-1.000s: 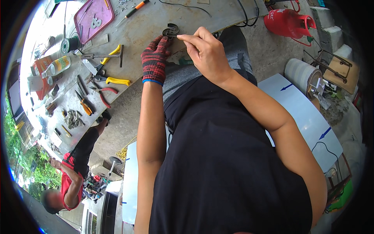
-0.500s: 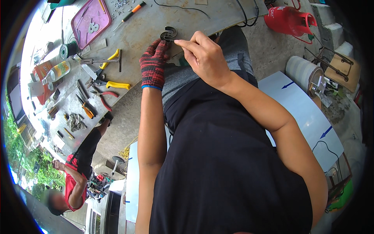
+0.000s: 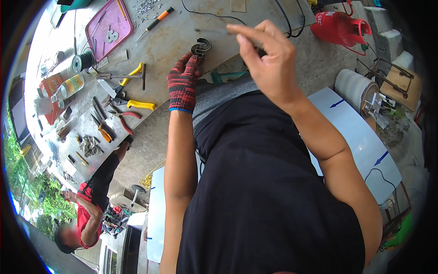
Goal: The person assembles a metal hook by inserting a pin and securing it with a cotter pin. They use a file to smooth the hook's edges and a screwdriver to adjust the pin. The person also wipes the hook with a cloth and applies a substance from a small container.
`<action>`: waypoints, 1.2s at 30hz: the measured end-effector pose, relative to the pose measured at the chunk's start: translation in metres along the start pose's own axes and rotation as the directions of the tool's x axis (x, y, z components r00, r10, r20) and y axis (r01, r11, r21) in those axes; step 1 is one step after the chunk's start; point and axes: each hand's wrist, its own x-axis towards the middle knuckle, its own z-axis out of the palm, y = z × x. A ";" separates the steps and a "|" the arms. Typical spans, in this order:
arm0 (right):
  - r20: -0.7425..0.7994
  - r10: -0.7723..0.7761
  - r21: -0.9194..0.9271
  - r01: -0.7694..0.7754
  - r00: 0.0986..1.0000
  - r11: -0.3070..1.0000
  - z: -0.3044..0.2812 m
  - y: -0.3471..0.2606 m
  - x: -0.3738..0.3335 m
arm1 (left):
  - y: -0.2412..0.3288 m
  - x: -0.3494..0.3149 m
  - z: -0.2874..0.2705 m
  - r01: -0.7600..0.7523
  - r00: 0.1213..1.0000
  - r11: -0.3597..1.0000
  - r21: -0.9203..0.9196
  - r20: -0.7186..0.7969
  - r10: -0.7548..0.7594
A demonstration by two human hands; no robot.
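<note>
My left hand (image 3: 182,83), in a red-and-black knit glove, grips the lower edge of a small curved metal piece (image 3: 200,47), a bent strip with an S-like shape, at the near edge of the metal table. Up and to the right of it, my bare right hand (image 3: 271,59) is raised, apart from the piece. Its thumb and forefinger are pinched on a thin stick (image 3: 214,30) with a dark tip, pointing left over the table. Motion blurs the stick, so its kind cannot be made out.
Pliers (image 3: 102,130), snips (image 3: 130,103), a screwdriver (image 3: 155,23) and a pink tray (image 3: 96,32) lie on the table (image 3: 173,41). A plastic bottle (image 3: 68,86) and wire spool (image 3: 81,62) are further left. A red gas cylinder (image 3: 340,26) stands right; another person (image 3: 89,210) is lower left.
My right hand has drawn up and right with the thin stick, away from the metal piece. My left hand and the piece have shifted slightly right and down in view.
</note>
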 end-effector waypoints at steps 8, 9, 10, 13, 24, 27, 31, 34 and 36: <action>-0.200 -0.116 -0.108 0.096 0.973 0.989 0.013 0.022 0.105 | -0.001 0.001 0.002 0.005 1.000 0.999 -0.042 -0.009 -0.006; -0.223 -0.134 -0.108 0.112 0.966 0.988 0.018 0.027 0.119 | -0.001 0.000 0.001 -0.002 1.000 0.999 -0.045 -0.004 0.001; -0.221 -0.113 -0.131 0.085 0.969 0.988 0.025 0.030 0.131 | -0.004 0.000 0.000 -0.009 1.000 0.999 -0.047 0.002 0.009; -0.228 -0.113 -0.210 0.064 0.967 0.976 0.044 0.044 0.170 | -0.005 -0.001 0.001 -0.053 0.999 0.997 -0.064 -0.006 0.053; -0.167 0.145 -0.250 -0.184 0.975 0.951 0.127 0.121 0.235 | -0.009 0.002 0.004 -0.042 0.998 0.999 -0.015 -0.040 0.041; -0.160 0.193 -0.198 -0.223 0.968 0.954 0.135 0.139 0.246 | -0.007 0.003 0.007 -0.027 0.999 0.999 -0.029 -0.045 0.026; -0.177 0.179 -0.212 -0.215 0.968 0.953 0.144 0.154 0.246 | -0.004 0.001 0.011 -0.006 0.999 0.999 -0.035 -0.051 0.005; -0.078 0.276 -0.217 -0.286 0.958 0.933 0.138 0.149 0.245 | -0.003 -0.001 0.012 -0.013 0.997 1.000 -0.022 -0.076 0.012; -0.007 0.335 -0.192 -0.330 0.942 0.924 0.131 0.146 0.241 | -0.002 -0.002 0.013 -0.003 0.997 1.000 -0.012 -0.071 0.003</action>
